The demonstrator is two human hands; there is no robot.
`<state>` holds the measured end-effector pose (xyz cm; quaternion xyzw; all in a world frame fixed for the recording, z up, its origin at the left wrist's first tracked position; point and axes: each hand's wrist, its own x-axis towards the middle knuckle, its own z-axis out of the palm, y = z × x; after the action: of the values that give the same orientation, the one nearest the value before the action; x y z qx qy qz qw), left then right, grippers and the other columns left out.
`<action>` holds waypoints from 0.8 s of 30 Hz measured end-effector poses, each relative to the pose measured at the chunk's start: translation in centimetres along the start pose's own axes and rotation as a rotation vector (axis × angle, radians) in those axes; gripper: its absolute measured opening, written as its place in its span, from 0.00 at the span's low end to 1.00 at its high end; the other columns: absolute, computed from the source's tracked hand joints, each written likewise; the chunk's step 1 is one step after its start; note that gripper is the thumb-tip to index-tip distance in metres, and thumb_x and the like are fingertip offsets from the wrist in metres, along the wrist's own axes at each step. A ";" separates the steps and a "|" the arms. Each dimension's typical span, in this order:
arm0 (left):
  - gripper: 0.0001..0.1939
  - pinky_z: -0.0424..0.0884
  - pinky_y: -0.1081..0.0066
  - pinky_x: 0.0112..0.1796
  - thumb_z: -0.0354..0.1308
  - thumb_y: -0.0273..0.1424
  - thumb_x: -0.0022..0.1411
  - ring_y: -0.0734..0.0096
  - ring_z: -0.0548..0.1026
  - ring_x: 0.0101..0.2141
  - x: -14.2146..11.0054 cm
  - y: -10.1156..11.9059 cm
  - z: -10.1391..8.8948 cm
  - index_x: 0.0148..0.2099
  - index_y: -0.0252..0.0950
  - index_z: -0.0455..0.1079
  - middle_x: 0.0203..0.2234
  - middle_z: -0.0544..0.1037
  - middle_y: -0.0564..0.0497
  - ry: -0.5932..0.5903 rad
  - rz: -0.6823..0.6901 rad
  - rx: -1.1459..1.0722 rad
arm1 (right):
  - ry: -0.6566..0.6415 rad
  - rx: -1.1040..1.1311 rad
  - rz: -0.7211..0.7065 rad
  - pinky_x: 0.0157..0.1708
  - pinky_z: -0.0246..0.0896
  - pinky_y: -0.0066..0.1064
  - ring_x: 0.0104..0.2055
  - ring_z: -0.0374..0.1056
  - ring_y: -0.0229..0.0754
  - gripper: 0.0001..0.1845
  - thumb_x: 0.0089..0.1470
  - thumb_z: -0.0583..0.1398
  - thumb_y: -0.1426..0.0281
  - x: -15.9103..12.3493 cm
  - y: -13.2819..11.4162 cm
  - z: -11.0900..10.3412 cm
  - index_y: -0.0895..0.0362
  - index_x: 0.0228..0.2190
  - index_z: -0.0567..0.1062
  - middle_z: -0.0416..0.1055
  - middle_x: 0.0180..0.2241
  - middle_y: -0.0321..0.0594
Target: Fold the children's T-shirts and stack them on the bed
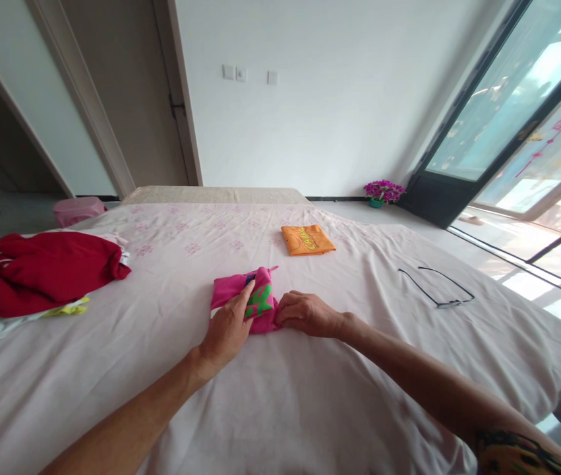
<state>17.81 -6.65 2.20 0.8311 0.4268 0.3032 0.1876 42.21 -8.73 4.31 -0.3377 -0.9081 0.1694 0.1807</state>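
Note:
A pink garment with a green print lies folded into a small bundle on the pale bed sheet. My left hand rests on its left part, fingers stretched out over the cloth. At the bundle's right edge, my right hand has its fingers pinched on a bit of the pink fabric. Beyond the bundle, slightly to the right, a folded orange garment with yellow lettering lies flat on the sheet, touched by neither hand.
Red clothes lie heaped at the left, with white and yellow cloth under them. Eyeglasses rest on the sheet at the right. A pink stool and a pot of purple flowers stand on the floor beyond.

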 end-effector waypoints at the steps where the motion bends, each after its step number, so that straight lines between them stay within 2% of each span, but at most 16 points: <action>1: 0.40 0.68 0.62 0.57 0.54 0.16 0.58 0.62 0.68 0.60 0.0 0.0 0.0 0.70 0.40 0.50 0.63 0.66 0.43 -0.001 -0.005 -0.010 | 0.002 -0.001 0.019 0.46 0.62 0.29 0.45 0.69 0.39 0.11 0.65 0.55 0.65 0.2 0.0 0.1 0.52 0.39 0.78 0.74 0.42 0.40; 4: 0.39 0.68 0.61 0.57 0.53 0.19 0.60 0.62 0.67 0.60 -0.2 0.0 -0.1 0.71 0.40 0.48 0.63 0.66 0.43 0.005 0.002 -0.018 | 0.003 -0.030 0.155 0.42 0.62 0.28 0.42 0.69 0.39 0.13 0.66 0.53 0.66 0.8 -0.3 0.1 0.54 0.38 0.76 0.73 0.40 0.41; 7: 0.36 0.65 0.58 0.60 0.52 0.24 0.63 0.60 0.63 0.63 -0.5 0.2 0.2 0.71 0.37 0.47 0.64 0.64 0.41 -0.013 0.116 0.066 | -0.027 -0.107 0.364 0.37 0.59 0.28 0.37 0.69 0.39 0.13 0.66 0.51 0.67 1.7 -0.8 0.0 0.55 0.37 0.75 0.74 0.37 0.41; 11: 0.35 0.56 0.46 0.62 0.55 0.37 0.65 0.48 0.55 0.66 -1.3 0.6 1.0 0.71 0.40 0.49 0.67 0.57 0.40 -0.064 0.265 0.295 | -0.104 -0.227 0.564 0.30 0.53 0.29 0.33 0.70 0.41 0.10 0.61 0.54 0.68 3.0 -0.9 0.2 0.56 0.33 0.75 0.76 0.34 0.42; 13: 0.36 0.53 0.42 0.62 0.55 0.42 0.65 0.44 0.53 0.67 -1.7 0.9 1.4 0.71 0.41 0.50 0.69 0.53 0.40 -0.078 0.280 0.375 | -0.106 -0.239 0.647 0.29 0.51 0.29 0.32 0.70 0.42 0.09 0.58 0.56 0.68 3.3 -0.6 0.2 0.55 0.31 0.75 0.76 0.33 0.41; 16: 0.36 0.50 0.41 0.63 0.56 0.43 0.64 0.43 0.51 0.67 -2.0 1.1 1.8 0.70 0.41 0.52 0.69 0.52 0.40 -0.095 0.270 0.419 | -0.063 -0.162 0.724 0.29 0.53 0.29 0.32 0.70 0.42 0.08 0.57 0.58 0.66 3.3 -0.2 -0.1 0.54 0.31 0.77 0.76 0.32 0.39; 19: 0.35 0.49 0.40 0.63 0.57 0.45 0.63 0.43 0.51 0.67 -1.6 1.1 1.6 0.68 0.41 0.57 0.68 0.54 0.40 -0.122 0.266 0.365 | 0.189 -0.139 0.692 0.38 0.60 0.30 0.39 0.70 0.42 0.10 0.59 0.55 0.69 3.5 -0.7 -0.2 0.55 0.38 0.77 0.76 0.39 0.41; 21: 0.29 0.54 0.45 0.63 0.50 0.44 0.68 0.49 0.56 0.66 -0.8 0.9 1.0 0.66 0.40 0.60 0.66 0.60 0.41 -0.131 0.242 0.254 | 0.387 -0.119 0.577 0.47 0.61 0.32 0.47 0.69 0.42 0.15 0.62 0.52 0.71 4.0 -1.7 0.1 0.57 0.46 0.74 0.74 0.46 0.44; 22: 0.26 0.58 0.50 0.62 0.46 0.41 0.70 0.54 0.60 0.65 -0.3 0.7 0.6 0.65 0.39 0.62 0.64 0.64 0.42 -0.113 0.210 0.188 | 0.439 -0.093 0.504 0.51 0.60 0.33 0.51 0.67 0.42 0.17 0.63 0.51 0.71 4.4 -2.3 0.5 0.57 0.50 0.72 0.72 0.49 0.46; 24: 0.23 0.62 0.57 0.61 0.40 0.36 0.72 0.62 0.65 0.62 0.6 0.1 -0.4 0.63 0.37 0.65 0.61 0.69 0.43 -0.045 0.146 0.101 | 0.444 -0.066 0.381 0.59 0.56 0.37 0.60 0.62 0.44 0.21 0.65 0.49 0.69 5.2 -3.5 1.4 0.59 0.57 0.66 0.67 0.57 0.49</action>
<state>17.91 -6.16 2.72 0.8751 0.3755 0.2753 0.1322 35.99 -7.98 5.69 -0.5366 -0.7716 0.0927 0.3287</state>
